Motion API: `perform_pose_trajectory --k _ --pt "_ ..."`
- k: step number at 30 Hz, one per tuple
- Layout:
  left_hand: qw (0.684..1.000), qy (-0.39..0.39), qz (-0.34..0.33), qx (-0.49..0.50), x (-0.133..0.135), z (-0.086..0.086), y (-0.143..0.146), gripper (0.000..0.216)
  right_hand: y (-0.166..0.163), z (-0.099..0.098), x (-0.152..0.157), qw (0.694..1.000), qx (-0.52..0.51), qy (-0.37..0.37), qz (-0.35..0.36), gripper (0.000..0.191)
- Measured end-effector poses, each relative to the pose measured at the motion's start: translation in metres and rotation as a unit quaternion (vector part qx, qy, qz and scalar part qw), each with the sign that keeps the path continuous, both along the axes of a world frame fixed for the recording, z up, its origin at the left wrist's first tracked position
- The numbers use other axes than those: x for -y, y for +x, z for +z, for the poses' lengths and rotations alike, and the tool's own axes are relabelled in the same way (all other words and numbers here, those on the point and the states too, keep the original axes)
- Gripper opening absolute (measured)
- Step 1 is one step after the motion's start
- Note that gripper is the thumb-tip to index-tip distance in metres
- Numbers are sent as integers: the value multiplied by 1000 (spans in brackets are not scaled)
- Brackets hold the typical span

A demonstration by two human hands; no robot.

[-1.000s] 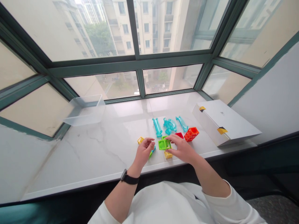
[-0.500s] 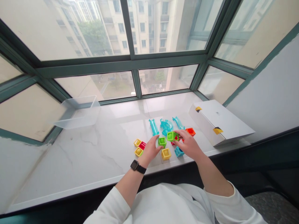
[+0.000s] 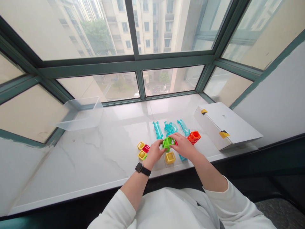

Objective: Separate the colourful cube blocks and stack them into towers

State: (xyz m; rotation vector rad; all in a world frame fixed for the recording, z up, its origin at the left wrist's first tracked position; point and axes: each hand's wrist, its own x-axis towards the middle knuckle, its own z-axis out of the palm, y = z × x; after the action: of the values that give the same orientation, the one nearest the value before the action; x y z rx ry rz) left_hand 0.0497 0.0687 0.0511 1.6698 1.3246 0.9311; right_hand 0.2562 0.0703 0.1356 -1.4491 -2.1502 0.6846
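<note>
Two green toy cubes point(image 3: 168, 142) meet between my hands above the sill, one overlapping the other. My left hand point(image 3: 156, 152), with a black watch on the wrist, grips the lower green cube from its left side. On the other side my right hand point(image 3: 183, 145) pinches the upper green cube, its fingers hiding part of it. Just in front stands a yellow cube point(image 3: 170, 157). A blue cube point(image 3: 183, 157) lies partly hidden under my right wrist. Red-orange cubes point(image 3: 194, 137) sit right of that hand. Left of my left hand is a cluster of yellow and red blocks point(image 3: 142, 150).
Behind my hands lie translucent turquoise pieces: a straight one point(image 3: 157, 130), a curved one point(image 3: 170, 127) and another long one point(image 3: 183, 127). A clear plastic bin point(image 3: 83, 119) stands at the back left. A white box point(image 3: 228, 125) is at the right, below the windows.
My right hand has moved left with its green cube, bringing it against the green cube in my left hand. The red-orange cubes are now less covered, the blue cube more.
</note>
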Motion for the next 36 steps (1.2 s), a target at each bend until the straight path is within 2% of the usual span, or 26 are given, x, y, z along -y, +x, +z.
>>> perform_pose_trajectory --k 18,36 --pt "1000 9 -14 9 -3 -4 -3 39 -7 -12 -14 998 51 -14 25 48" --pt "1000 7 -17 8 -3 -7 -3 37 -14 -6 -14 995 87 -32 22 46"
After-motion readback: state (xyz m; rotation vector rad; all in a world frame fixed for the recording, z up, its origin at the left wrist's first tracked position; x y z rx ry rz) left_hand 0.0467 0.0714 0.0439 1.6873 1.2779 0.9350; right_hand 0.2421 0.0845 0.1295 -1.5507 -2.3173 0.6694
